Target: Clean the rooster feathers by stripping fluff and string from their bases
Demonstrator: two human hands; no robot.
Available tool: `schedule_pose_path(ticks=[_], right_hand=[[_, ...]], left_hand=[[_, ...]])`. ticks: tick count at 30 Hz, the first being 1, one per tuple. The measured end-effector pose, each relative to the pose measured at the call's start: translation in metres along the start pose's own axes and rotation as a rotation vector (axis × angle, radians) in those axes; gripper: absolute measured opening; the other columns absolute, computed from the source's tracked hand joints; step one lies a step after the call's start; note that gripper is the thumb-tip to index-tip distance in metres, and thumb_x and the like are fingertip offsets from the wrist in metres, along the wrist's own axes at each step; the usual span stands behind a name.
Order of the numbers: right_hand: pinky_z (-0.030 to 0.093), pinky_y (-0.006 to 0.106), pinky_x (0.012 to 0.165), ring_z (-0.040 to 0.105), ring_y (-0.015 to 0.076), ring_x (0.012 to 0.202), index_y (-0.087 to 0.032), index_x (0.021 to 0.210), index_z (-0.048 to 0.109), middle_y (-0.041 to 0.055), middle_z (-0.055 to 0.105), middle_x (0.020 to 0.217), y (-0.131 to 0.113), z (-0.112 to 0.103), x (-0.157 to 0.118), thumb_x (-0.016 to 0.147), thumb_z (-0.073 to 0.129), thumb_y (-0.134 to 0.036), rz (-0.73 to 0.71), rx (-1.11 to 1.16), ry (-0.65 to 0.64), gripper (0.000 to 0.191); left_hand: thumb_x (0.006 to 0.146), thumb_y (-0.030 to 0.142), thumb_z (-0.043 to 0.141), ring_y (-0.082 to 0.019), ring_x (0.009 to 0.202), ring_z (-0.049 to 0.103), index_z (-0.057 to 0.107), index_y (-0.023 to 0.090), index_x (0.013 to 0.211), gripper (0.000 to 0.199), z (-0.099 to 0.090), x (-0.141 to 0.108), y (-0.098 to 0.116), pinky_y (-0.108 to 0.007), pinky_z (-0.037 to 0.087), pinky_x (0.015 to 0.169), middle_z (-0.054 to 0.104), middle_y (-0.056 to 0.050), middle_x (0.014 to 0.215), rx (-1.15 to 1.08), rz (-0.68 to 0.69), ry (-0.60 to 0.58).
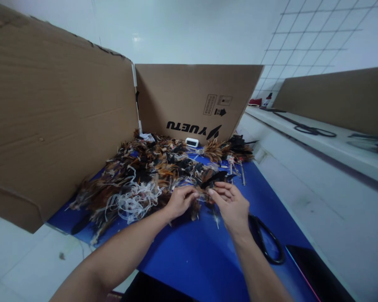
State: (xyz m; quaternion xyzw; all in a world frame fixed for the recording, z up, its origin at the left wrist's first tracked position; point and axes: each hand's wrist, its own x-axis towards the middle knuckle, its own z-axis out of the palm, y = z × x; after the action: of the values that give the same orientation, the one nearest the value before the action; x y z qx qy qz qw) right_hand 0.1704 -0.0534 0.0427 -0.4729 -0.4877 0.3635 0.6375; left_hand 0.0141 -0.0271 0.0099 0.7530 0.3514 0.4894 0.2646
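Loose brown and black feathers [166,170] lie heaped across the blue table top [192,256]. My left hand [181,202] is closed in a pinch at the near edge of the heap; what its fingertips hold is too small to make out. Just to its right, my right hand [233,206] has its thumb and fingers closed around a few feathers, beside a long black feather [214,178]. A tangle of white plastic strips [134,201] lies on the feathers left of my hands.
Cardboard panels [66,92] stand along the left and back [176,92]. A small white digital device [192,142] sits at the back beside feather bundles on sticks [216,150]. Black-handled scissors [271,247] and a phone [315,272] lie right. A ledge [334,147] holds more scissors [315,131].
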Motion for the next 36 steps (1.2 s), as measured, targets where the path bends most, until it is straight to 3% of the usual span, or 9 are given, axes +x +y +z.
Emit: schedule_pose_path(ticks=[12, 36], right_hand=[[0.056, 0.028, 0.055, 0.065, 0.0158, 0.062, -0.019, 0.094, 0.057, 0.0006, 0.066, 0.072, 0.0043, 0.0013, -0.0013, 0.064, 0.075, -0.032, -0.047, -0.031, -0.021, 0.037], [0.054, 0.027, 0.049, 0.064, 0.0155, 0.054, -0.019, 0.090, 0.051, -0.0015, 0.066, 0.066, 0.0088, -0.0002, 0.0022, 0.058, 0.079, -0.034, 0.057, 0.031, -0.059, 0.044]], left_hand=[[0.087, 0.025, 0.049, -0.011, 0.057, 0.049, 0.060, 0.015, 0.071, 0.023, 0.0003, 0.0008, 0.0013, -0.021, 0.038, 0.060, 0.057, 0.000, 0.060, 0.049, 0.054, 0.016], [0.087, 0.024, 0.049, -0.013, 0.067, 0.056, 0.061, 0.016, 0.075, 0.019, 0.0005, -0.0002, -0.0056, -0.023, 0.042, 0.065, 0.063, -0.003, 0.072, 0.102, 0.092, -0.014]])
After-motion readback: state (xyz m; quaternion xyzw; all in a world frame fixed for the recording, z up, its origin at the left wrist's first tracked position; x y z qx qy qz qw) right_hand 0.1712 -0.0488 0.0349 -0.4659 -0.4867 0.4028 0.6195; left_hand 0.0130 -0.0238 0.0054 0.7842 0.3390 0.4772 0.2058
